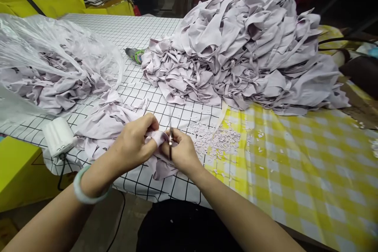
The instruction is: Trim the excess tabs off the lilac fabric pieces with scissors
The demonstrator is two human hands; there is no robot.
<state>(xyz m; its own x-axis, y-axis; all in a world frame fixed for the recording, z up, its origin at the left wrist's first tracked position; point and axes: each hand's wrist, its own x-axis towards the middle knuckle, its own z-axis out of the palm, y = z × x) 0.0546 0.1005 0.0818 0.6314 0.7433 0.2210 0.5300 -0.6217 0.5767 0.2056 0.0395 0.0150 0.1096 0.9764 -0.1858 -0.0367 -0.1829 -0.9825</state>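
Observation:
My left hand (138, 138), with a pale bangle on its wrist, pinches a pale lilac piece of fabric (159, 137). Close against it, my right hand (183, 151) is closed on a small pair of scissors (170, 141), whose blades point away from me. The fingers of the right hand also touch the fabric. More of the same cloth (103, 122) lies on the table under and left of my hands. Small fabric snippets (218, 138) are scattered just to the right.
A large heap of lilac fabric pieces (242, 47) fills the back right. On the left stands a clear plastic bag (59, 63) of similar pieces. A white power bank (58, 137) with a cable sits at the front left edge. A green-and-grey tool (134, 54) lies beside the heap.

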